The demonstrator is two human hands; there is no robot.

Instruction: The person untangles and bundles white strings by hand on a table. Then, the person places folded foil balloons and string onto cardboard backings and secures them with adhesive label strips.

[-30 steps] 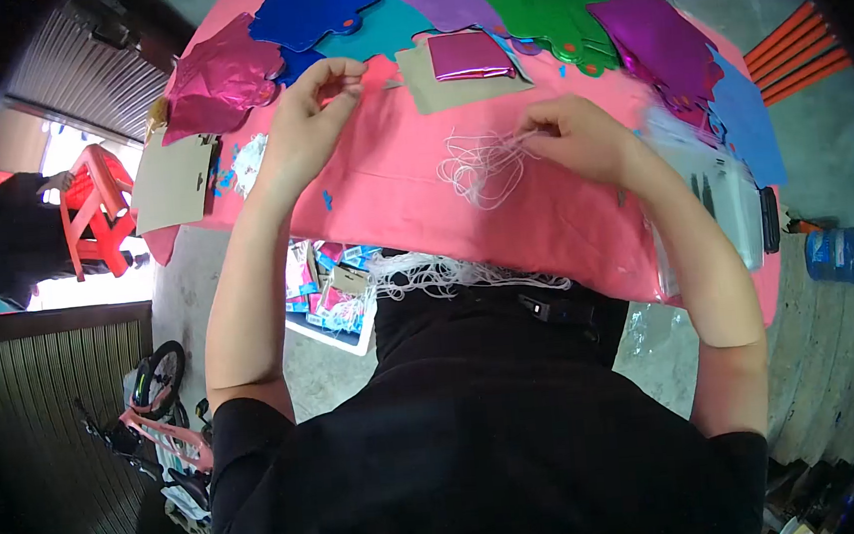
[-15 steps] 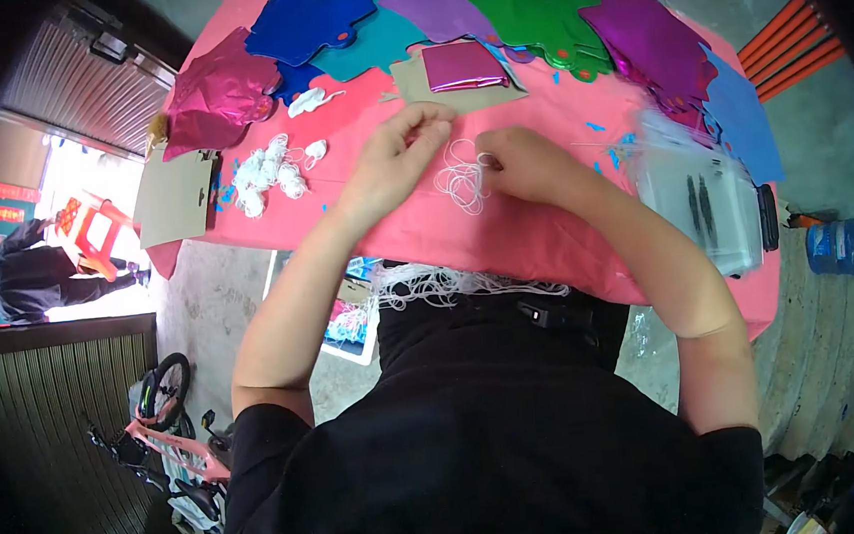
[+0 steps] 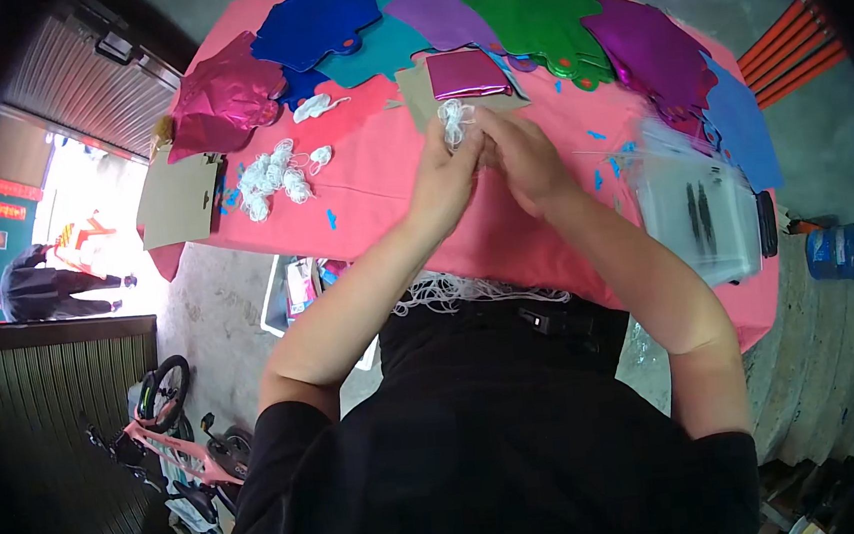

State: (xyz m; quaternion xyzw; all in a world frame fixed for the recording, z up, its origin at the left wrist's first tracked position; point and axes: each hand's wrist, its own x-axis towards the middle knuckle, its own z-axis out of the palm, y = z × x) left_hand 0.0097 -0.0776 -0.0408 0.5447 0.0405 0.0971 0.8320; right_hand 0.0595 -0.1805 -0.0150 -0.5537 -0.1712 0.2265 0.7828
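Both my hands meet over the pink-covered table. My left hand [image 3: 450, 172] and my right hand [image 3: 524, 157] are closed together on a gathered bunch of white string [image 3: 454, 122], whose loops stick up above the fingers. Just beyond it, a shiny magenta folded packet [image 3: 469, 73] rests on a beige card [image 3: 414, 90]. More bundles of white string [image 3: 270, 179] lie to the left, with small blue pieces [image 3: 332, 218] nearby. Loose white string [image 3: 479, 288] also hangs at my waist.
Blue [image 3: 318, 23], green [image 3: 533, 23] and purple [image 3: 651, 49] foil shapes line the table's far side. A clear plastic box [image 3: 699, 215] sits at right. A white tray [image 3: 274, 297] is below the table edge; a bicycle [image 3: 186, 452] and a distant person [image 3: 42, 285] are at left.
My hands have come together, and the loose string has been gathered into a small bunch and lifted toward the packet. The distant person with the red stool has moved farther away.
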